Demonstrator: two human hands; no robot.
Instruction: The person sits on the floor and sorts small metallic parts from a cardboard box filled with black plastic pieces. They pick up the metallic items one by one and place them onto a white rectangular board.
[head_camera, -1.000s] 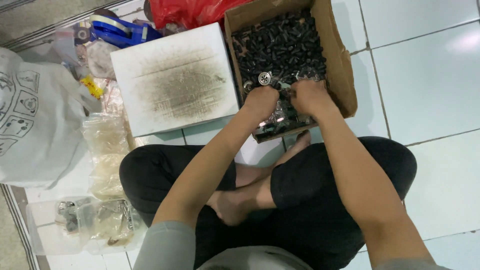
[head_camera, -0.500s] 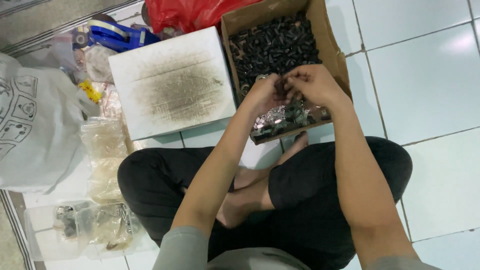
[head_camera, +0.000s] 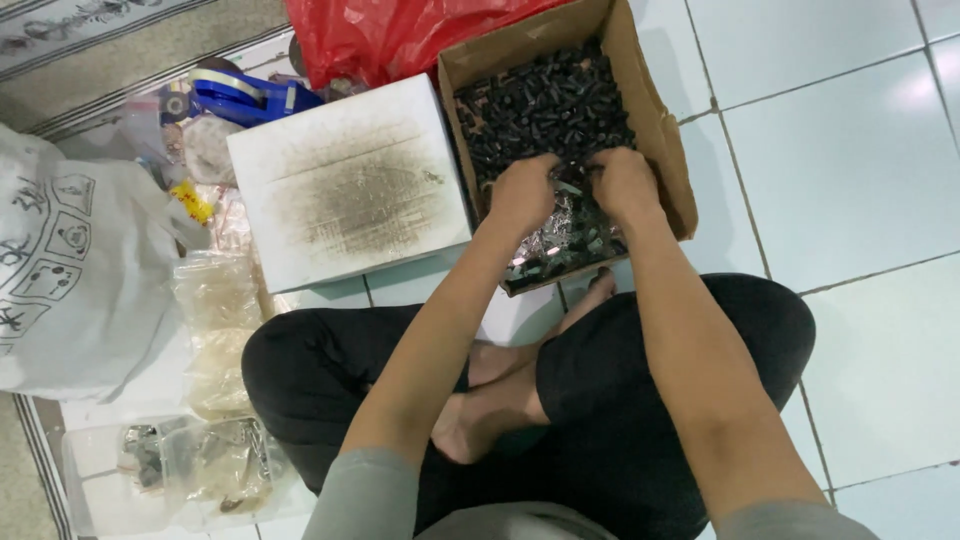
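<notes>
While both rest in the cardboard box (head_camera: 662, 120), left hand (head_camera: 522, 193) and right hand (head_camera: 622, 182) curl onto small dark parts (head_camera: 545, 105).

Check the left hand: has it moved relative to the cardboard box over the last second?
Yes. The left hand has shifted up into the cardboard box, away from its near edge.

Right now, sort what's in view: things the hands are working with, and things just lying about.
In use:
left hand
right hand
cardboard box
small dark parts

Lying about:
white board
red plastic bag
blue tape dispenser
white sack
clear bags
</notes>
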